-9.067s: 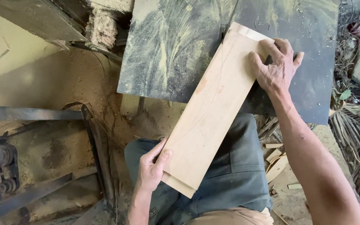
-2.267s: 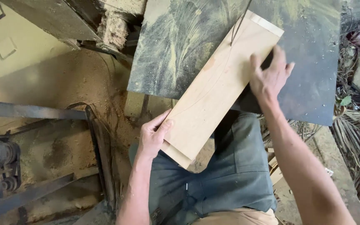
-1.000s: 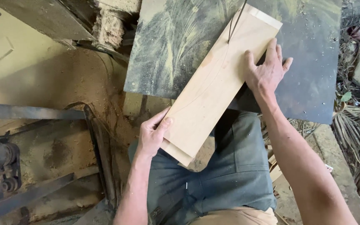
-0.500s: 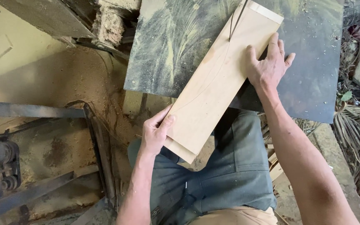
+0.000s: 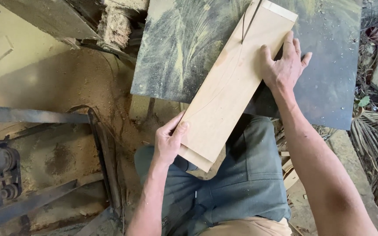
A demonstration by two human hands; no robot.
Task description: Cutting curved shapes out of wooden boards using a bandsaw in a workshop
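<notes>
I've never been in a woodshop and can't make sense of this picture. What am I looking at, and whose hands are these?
The camera sits on a person's head, looking down at their own hands and lap. A pale wooden board lies slanted on a dark, sawdust-covered metal saw table. A thin band-saw blade stands in a cut at the board's far end, and a curved pencil line runs along the wood. The left hand grips the near end; the right hand presses flat on the far part. Sawdust covers the floor.
</notes>
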